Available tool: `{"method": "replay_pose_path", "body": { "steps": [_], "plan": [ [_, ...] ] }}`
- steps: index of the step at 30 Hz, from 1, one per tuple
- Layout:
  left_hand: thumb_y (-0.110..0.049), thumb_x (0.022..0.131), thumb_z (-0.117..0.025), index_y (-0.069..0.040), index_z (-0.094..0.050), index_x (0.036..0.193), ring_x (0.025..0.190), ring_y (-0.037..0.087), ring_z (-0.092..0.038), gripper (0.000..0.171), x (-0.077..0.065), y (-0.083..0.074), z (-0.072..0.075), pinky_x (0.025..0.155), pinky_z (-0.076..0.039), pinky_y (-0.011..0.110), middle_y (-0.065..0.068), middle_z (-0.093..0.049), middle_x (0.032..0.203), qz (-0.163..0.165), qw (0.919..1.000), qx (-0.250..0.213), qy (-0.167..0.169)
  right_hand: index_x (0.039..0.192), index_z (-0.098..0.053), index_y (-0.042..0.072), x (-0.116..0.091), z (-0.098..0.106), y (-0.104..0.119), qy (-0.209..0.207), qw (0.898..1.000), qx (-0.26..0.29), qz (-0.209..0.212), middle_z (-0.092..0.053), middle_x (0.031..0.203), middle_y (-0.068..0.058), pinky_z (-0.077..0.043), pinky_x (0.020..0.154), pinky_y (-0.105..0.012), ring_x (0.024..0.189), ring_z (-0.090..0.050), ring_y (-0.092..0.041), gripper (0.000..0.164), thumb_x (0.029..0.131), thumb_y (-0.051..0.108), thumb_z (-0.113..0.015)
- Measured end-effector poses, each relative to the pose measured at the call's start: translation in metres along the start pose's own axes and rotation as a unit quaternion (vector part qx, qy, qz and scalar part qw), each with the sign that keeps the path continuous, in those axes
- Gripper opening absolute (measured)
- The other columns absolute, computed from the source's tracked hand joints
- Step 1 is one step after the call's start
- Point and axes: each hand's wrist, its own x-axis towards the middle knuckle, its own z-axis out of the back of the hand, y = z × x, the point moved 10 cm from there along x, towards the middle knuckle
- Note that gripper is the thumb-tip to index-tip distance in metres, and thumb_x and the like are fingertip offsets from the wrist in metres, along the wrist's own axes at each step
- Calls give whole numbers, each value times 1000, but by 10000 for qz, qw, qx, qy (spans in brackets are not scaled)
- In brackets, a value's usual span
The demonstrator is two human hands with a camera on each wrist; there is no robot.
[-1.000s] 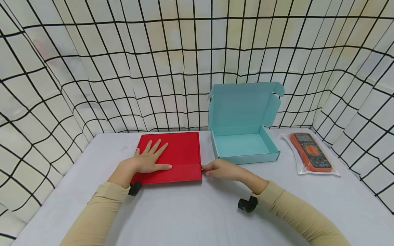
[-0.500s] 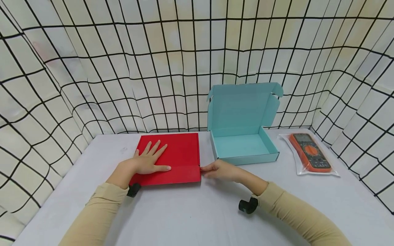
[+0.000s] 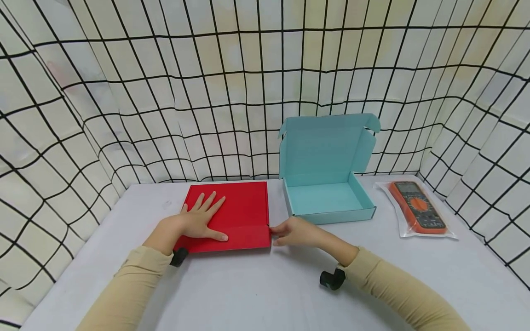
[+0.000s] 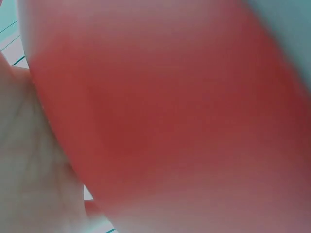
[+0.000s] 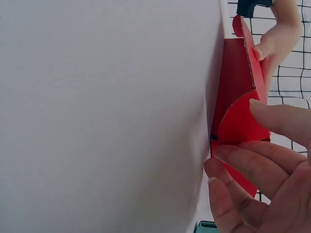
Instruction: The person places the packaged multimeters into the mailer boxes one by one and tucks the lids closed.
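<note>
A flat red cardboard box (image 3: 248,202) lies on the table, its lid down over it. Spread across the left part of that lid is my left hand (image 3: 196,225), palm down with straight fingers. My right hand (image 3: 298,231) is at the box's front right corner. In the right wrist view, a rounded red side flap (image 5: 243,119) sticks out at the corner; my right thumb touches its edge and my fingertips rest against the box's side, loosely bent. The gap under the lid's front edge is visible there. Blurred red fills most of the left wrist view beside my left palm (image 4: 34,160).
A light blue cardboard box (image 3: 331,197) stands with its lid up, right of the red one. Farther right lies an orange multimeter (image 3: 418,207) in a clear bag. A white cloth with black grid lines (image 3: 248,92) hangs behind the white table (image 3: 256,294).
My left thumb has slid slightly toward the front of the lid. My right thumb has spread downward, away from the index finger. The whole view has shifted down a little; the boxes stay put.
</note>
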Motion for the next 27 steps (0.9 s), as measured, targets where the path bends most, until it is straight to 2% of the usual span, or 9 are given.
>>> {"method": "replay_pose_path", "body": {
  "steps": [7,10,13,17,20,24,27],
  "plan": [
    [-69,78,-75,-7,-7,165,150,54,8,127,3,0,-2,111,-1,79,23,6,169,213,9994,81,242,134,-63,-7,1,-2,-2,225,9990,385,16,-70,125,-15,-53,98,-33,123,-64,-26,45,94,12,-74],
    [-68,78,-75,-7,-4,165,150,54,11,127,5,-1,-2,111,-9,79,24,8,168,278,9987,84,410,133,-63,-8,2,-3,-4,237,9978,621,-48,-70,124,-15,-52,100,-36,122,-64,-27,44,94,10,-74],
    [-69,79,-74,-7,-2,165,149,55,11,128,6,-3,-1,107,-19,81,24,9,168,275,9985,86,475,132,-64,-8,3,-2,-4,192,9978,628,-43,-71,123,-15,-52,101,-36,123,-64,-27,43,94,10,-74],
    [-70,78,-74,-5,-2,164,148,57,11,130,3,-6,1,105,-22,81,26,9,167,228,9980,44,591,129,-66,-8,3,-1,-3,137,9986,502,-66,-73,118,-14,-54,97,-35,119,-66,-26,40,93,9,-75],
    [-66,80,-75,-3,-2,164,148,57,11,128,0,-10,3,108,-21,79,27,9,167,213,9965,-3,814,126,-68,-8,3,-1,-4,150,9987,484,-114,-75,113,-12,-55,94,-31,115,-68,-24,38,92,8,-75],
    [-58,80,-78,-3,-3,164,149,57,8,125,-2,-15,7,109,-20,78,28,7,167,328,9933,-85,1102,125,-69,-7,2,-2,-3,175,9987,470,-85,-76,110,-11,-55,89,-27,111,-69,-21,37,92,9,-75],
    [-54,80,-80,-4,-4,164,149,57,6,124,-1,-17,10,109,-20,79,27,6,167,420,9922,-54,1176,126,-69,-7,1,-2,-3,173,9986,495,-49,-76,112,-11,-54,86,-25,110,-68,-21,37,93,10,-75]
  ]
}}
